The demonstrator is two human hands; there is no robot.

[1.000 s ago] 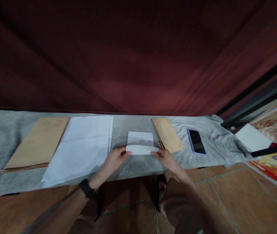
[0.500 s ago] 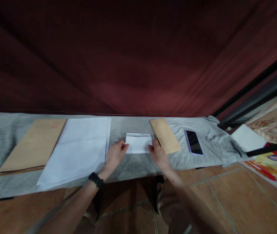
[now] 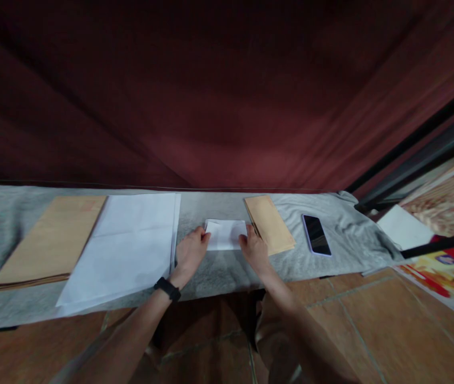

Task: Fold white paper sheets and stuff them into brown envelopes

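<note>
Since a second ago the near flap of the folded white paper [image 3: 226,234] has gone from raised and half turned to lying flat, and both hands have slid forward with it. That paper now rests on the grey cloth [image 3: 219,269], between the stack of white sheets [image 3: 131,240] and the small brown envelope [image 3: 269,223]. It sits between the two hands. Left hand [image 3: 190,250] presses fingertips down on the paper's left edge. Right hand [image 3: 254,249] does the same on the right edge. Neither hand closes round the paper; the fingers are spread and lie flat on it, holding nothing. A black wristband [image 3: 167,288] shows on the left wrist. Farther left lies a large brown envelope [image 3: 49,240]; to the right, a dark phone [image 3: 316,234], well apart from the hands.
</note>
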